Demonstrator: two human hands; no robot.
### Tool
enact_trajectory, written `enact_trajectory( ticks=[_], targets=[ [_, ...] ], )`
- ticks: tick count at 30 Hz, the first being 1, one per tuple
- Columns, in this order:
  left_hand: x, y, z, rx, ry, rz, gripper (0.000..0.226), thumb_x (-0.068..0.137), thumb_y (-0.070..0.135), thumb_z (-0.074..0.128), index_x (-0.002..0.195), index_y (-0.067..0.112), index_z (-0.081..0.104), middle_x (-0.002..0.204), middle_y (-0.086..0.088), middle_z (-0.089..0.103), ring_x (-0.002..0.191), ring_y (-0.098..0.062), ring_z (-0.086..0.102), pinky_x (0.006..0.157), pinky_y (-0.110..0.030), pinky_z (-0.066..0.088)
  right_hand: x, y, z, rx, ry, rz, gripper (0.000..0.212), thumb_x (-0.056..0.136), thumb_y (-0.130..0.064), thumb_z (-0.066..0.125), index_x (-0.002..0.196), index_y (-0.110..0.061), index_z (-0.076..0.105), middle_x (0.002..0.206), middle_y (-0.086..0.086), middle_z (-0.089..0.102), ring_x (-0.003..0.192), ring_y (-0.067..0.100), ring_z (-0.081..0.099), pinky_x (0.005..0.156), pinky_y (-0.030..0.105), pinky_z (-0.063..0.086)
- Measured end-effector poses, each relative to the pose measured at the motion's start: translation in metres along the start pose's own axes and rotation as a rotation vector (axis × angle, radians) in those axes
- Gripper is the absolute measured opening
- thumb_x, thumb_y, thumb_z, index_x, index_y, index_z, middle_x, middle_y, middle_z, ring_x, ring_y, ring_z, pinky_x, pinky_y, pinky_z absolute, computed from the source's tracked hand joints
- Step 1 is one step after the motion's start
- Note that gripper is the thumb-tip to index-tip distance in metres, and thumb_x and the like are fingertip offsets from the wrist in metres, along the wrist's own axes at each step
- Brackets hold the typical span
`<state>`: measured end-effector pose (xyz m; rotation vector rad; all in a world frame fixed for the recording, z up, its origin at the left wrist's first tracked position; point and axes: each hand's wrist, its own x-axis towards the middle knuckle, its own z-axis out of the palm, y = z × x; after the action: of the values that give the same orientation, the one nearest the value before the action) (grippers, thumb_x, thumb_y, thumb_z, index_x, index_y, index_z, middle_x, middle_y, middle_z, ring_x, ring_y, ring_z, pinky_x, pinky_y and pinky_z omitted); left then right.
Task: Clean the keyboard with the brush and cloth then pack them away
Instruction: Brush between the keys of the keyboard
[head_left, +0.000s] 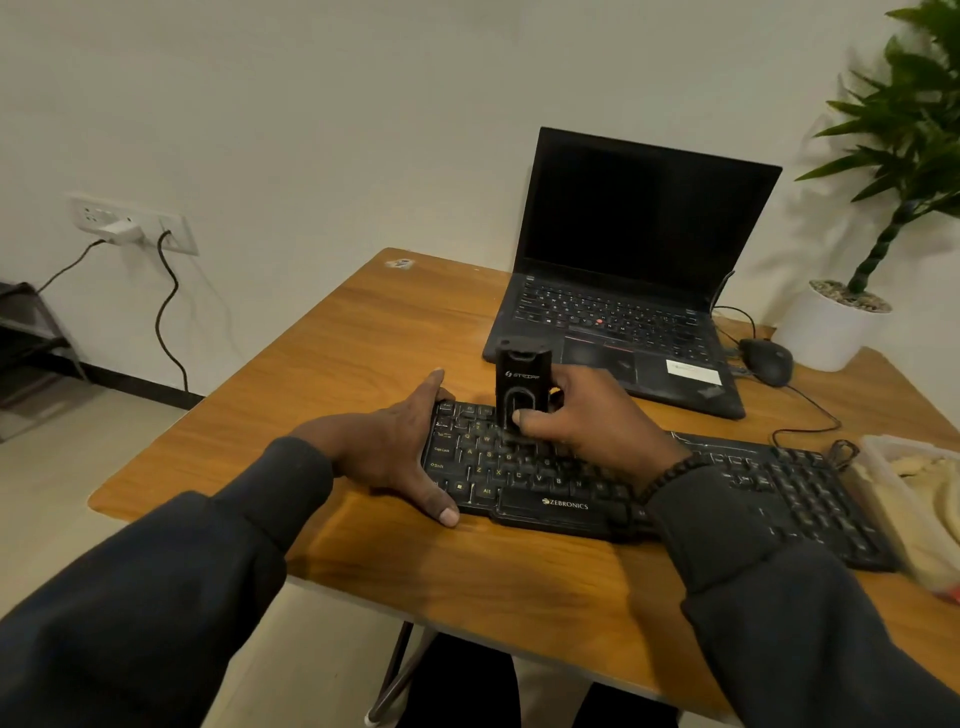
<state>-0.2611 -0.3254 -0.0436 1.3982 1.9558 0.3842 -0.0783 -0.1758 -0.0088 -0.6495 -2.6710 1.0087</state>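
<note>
Left hand: spread flat on the wooden brown surface, fingers straight, thumb along the near edge and fingers along the far edge of the keyboard's left end, bracing it without curling round it.
Keyboard: a black flat plastic keyboard with yellowish key legends lies across the surface under and between both hands, its right part running out past the right wrist.
Right hand: curled round a black upright plastic brush body, thumb pressed on its near face, fingers wrapped behind it.
Brush: stands upright just left of the right hand's knuckles, its lower end down on the upper left key rows; the bristles are blurred.
Container: a clear plastic tub with pale cream cloth inside, right of the right forearm, at the keyboard's right end.
Laptop: an open black laptop with dark screen, beyond the right hand.
Mouse: a black wired mouse, beyond and right of the right hand.
Plant: green leaves in a white pot, farthest right.
</note>
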Motion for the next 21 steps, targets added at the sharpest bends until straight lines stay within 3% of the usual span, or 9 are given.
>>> enact_trajectory(
  ticks=[3,5,7,10,12,16,21],
  targets=[
    [0.000,-0.001,0.000,0.000,-0.001,-0.003,0.160,0.054,0.054,0.092,0.148,0.028,-0.036,0.166,0.000,0.004,0.151,-0.024,0.013,0.123,-0.041,0.017,0.001,-0.002,0.004,-0.062,-0.046,-0.039,0.025,0.081,-0.026,0.074,0.102,-0.023,0.061,0.089,-0.008,0.068,0.073,0.004,0.066,0.062,0.022,0.057],
    [0.000,-0.001,0.000,0.004,-0.002,-0.008,0.161,0.053,0.055,0.091,0.147,0.028,-0.036,0.166,-0.001,0.001,0.151,-0.025,0.011,0.123,-0.044,0.018,0.000,-0.004,0.002,0.031,-0.129,-0.029,0.027,0.081,-0.027,0.074,0.105,-0.025,0.062,0.085,-0.010,0.069,0.071,0.000,0.066,0.059,0.015,0.052],
    [0.000,-0.002,0.000,-0.001,-0.005,-0.009,0.161,0.053,0.055,0.092,0.147,0.029,-0.036,0.166,0.000,0.002,0.151,-0.025,0.011,0.123,-0.044,0.018,0.001,-0.004,0.001,0.135,-0.097,-0.002,0.029,0.083,-0.028,0.073,0.110,-0.027,0.060,0.083,-0.013,0.068,0.070,-0.003,0.066,0.056,0.010,0.047],
    [0.002,-0.003,0.000,-0.006,-0.008,-0.006,0.161,0.055,0.053,0.092,0.147,0.028,-0.037,0.166,0.001,0.005,0.150,-0.023,0.014,0.123,-0.042,0.018,0.005,0.003,0.004,0.121,-0.066,0.032,0.033,0.083,-0.030,0.073,0.112,-0.027,0.059,0.086,-0.010,0.069,0.071,0.003,0.067,0.060,0.017,0.052],
    [0.003,-0.004,0.001,-0.003,-0.005,-0.005,0.160,0.055,0.052,0.092,0.147,0.028,-0.036,0.166,0.001,0.005,0.150,-0.023,0.015,0.123,-0.041,0.019,0.006,0.003,0.001,0.027,-0.114,0.024,0.029,0.081,-0.029,0.074,0.107,-0.027,0.059,0.090,-0.008,0.069,0.075,0.004,0.066,0.064,0.021,0.054],
    [0.004,-0.006,0.000,-0.004,-0.008,0.008,0.163,0.050,0.057,0.093,0.148,0.031,-0.035,0.165,0.003,0.007,0.149,-0.022,0.017,0.122,-0.043,0.021,0.013,-0.016,-0.011,-0.294,-0.114,-0.127,0.024,0.079,-0.023,0.076,0.090,-0.026,0.055,0.087,-0.009,0.061,0.074,0.005,0.060,0.058,0.017,0.050],
    [0.004,-0.008,0.001,0.011,0.022,0.041,0.167,0.036,0.073,0.089,0.147,0.040,-0.031,0.166,0.003,0.006,0.151,-0.023,0.015,0.120,-0.048,0.026,0.020,-0.019,0.001,-0.317,-0.192,-0.197,0.019,0.080,-0.023,0.074,0.093,-0.017,0.062,0.086,-0.003,0.065,0.074,0.010,0.063,0.065,0.027,0.056]
  ],
)
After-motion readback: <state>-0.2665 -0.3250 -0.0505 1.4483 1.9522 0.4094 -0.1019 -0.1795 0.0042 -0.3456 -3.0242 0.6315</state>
